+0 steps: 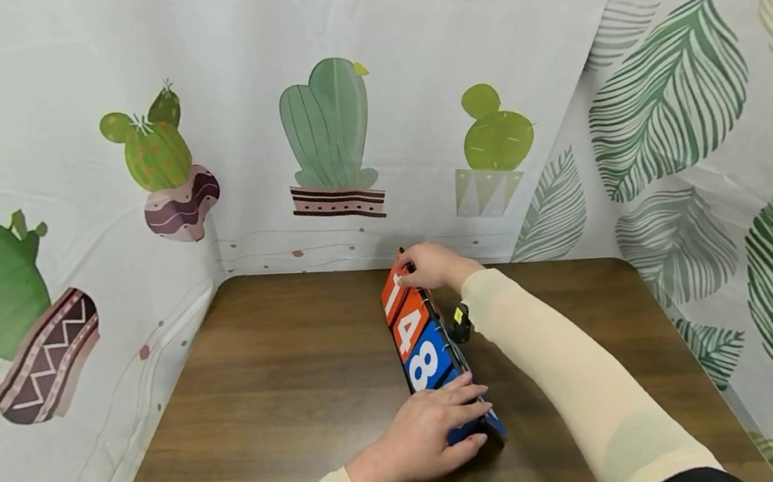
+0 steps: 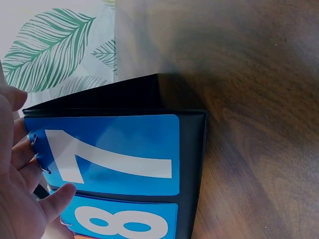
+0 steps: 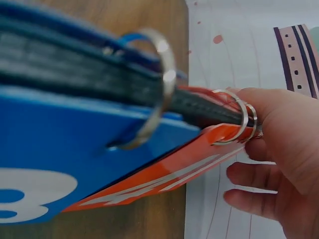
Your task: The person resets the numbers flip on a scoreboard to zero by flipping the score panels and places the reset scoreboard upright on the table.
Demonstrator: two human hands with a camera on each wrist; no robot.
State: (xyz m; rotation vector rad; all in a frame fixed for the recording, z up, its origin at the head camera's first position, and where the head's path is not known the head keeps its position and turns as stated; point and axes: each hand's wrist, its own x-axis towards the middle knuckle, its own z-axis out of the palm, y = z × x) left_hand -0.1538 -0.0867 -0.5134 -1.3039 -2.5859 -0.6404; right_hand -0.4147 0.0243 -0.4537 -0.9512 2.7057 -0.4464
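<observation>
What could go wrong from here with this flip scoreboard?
Snag: the right hand is right by the metal rings, so an orange card might catch or crease if turned.
Tipping: the scoreboard stands folded like a tent, left hand on its near end; an uneven push may tip it.
Crowding: its far end is near the back edge of the table; a shove could overshoot.

White 7 and 8 on blue cards, white 4 on an orange card

Orange and blue cards bear white digits.
</observation>
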